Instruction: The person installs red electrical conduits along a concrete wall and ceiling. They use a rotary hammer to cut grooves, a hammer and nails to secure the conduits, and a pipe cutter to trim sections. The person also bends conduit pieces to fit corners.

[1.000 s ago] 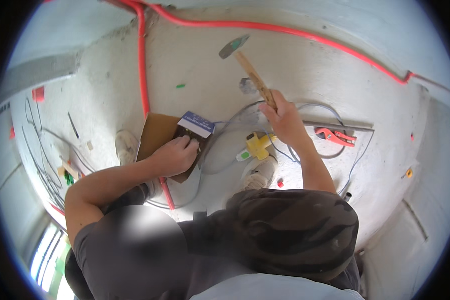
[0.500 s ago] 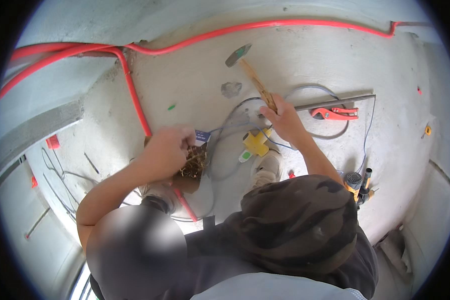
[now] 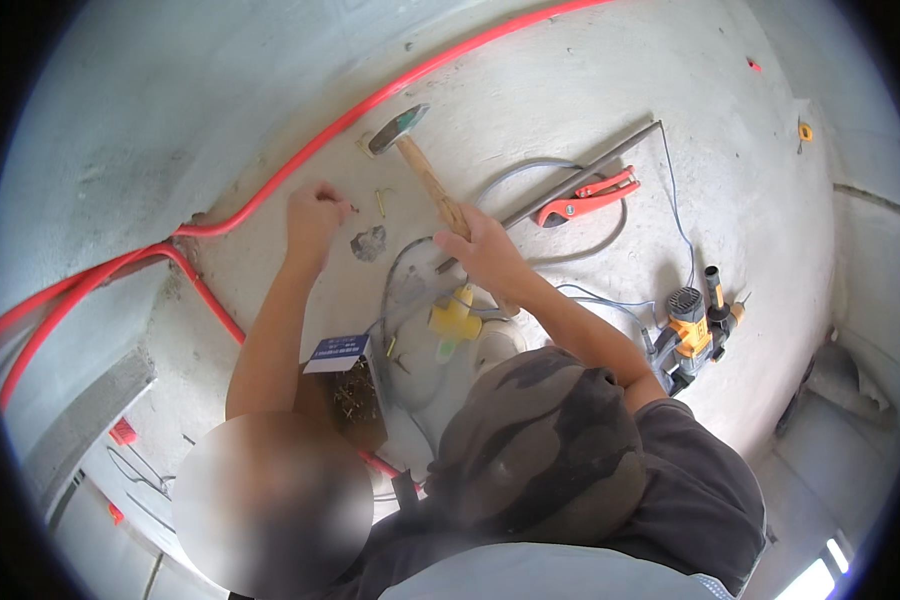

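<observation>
Concrete floor [image 3: 670,90] fills the frame, and a red conduit [image 3: 300,165] curves from upper right down to the left edge. My right hand [image 3: 485,250], centre frame, is clamped around the wooden handle of the hammer [image 3: 420,165]. Its long axis runs diagonally, with the steel head at upper left of centre near the conduit and the handle end down in my fist. I judge it head-heavy, stiff and non-fragile; the wood looks dry, so the grip shouldn't slip, and low on the handle is where I'd take hold for swing. My left hand [image 3: 315,215], left of centre, has its fingers pinched together on a small nail [image 3: 354,208] held against the floor; it is light, stiff and easily dropped, and best pinched near the tip end. Its direction is too small to read. A yellow clip [image 3: 380,203] lies just beside it. An open box of nails [image 3: 355,385] sits lower left of centre. Red cutters [image 3: 585,198] are at upper right, and a yellow drill [image 3: 695,330] lies at right.
</observation>
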A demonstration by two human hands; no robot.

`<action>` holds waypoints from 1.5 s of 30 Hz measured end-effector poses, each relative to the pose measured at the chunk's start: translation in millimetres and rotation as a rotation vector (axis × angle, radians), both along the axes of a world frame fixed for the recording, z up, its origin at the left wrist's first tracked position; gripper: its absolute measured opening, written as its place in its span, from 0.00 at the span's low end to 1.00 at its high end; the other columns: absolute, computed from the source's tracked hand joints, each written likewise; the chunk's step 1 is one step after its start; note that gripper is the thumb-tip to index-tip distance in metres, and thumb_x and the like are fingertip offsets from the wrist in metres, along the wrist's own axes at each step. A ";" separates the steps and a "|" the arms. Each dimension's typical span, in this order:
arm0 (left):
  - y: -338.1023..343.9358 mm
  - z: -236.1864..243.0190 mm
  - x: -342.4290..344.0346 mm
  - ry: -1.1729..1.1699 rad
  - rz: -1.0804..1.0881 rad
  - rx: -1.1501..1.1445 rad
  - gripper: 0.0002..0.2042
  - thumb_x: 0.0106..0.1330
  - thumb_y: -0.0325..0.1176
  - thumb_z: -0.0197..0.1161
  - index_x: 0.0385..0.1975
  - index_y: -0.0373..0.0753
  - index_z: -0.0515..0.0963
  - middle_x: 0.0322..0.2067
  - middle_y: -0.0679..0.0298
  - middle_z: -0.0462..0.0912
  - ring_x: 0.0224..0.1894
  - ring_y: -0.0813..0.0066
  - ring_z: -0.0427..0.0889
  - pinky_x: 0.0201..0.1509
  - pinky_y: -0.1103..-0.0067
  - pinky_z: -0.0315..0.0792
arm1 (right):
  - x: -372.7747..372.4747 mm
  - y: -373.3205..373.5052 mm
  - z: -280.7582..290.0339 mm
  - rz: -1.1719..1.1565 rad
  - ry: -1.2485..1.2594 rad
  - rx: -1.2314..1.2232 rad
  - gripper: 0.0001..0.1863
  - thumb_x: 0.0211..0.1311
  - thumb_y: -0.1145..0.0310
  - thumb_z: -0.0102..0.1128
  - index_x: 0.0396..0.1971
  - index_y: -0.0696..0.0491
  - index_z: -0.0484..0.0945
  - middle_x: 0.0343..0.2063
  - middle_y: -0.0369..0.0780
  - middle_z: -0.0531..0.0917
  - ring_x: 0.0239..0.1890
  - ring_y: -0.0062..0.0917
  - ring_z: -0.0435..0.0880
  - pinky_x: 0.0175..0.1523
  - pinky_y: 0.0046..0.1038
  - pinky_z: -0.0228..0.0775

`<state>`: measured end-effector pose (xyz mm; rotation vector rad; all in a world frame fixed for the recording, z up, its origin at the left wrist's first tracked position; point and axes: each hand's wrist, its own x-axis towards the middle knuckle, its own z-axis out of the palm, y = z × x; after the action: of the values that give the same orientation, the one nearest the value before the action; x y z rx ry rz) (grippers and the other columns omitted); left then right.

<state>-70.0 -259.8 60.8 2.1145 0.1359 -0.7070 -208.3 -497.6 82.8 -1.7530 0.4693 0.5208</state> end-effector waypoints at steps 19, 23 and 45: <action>-94.4 -29.0 58.9 -0.453 0.205 -0.167 0.09 0.66 0.29 0.65 0.40 0.30 0.82 0.29 0.68 0.82 0.33 0.83 0.78 0.39 0.79 0.72 | 17.5 -12.9 -1.5 -0.434 0.082 0.344 0.18 0.72 0.65 0.61 0.56 0.55 0.70 0.19 0.27 0.67 0.15 0.09 0.64 0.17 0.19 0.58; -117.2 -39.7 70.2 -0.498 0.311 -0.259 0.08 0.62 0.26 0.67 0.39 0.31 0.83 0.27 0.61 0.84 0.30 0.73 0.80 0.40 0.75 0.74 | 21.3 -17.9 -3.1 -0.424 0.075 0.348 0.19 0.72 0.65 0.61 0.57 0.56 0.70 0.20 0.27 0.68 0.16 0.09 0.64 0.18 0.19 0.59; -123.2 -67.2 85.8 -1.001 0.025 -0.020 0.09 0.59 0.24 0.68 0.39 0.37 0.86 0.37 0.55 0.87 0.42 0.57 0.84 0.48 0.68 0.77 | 23.2 -21.1 -12.1 -0.448 0.087 0.316 0.20 0.72 0.65 0.61 0.57 0.58 0.69 0.20 0.27 0.68 0.15 0.09 0.64 0.18 0.19 0.60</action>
<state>15.8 -383.1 -6.4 2.1977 -0.3882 0.4090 -185.1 -518.7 70.7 -1.2755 0.7734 0.3291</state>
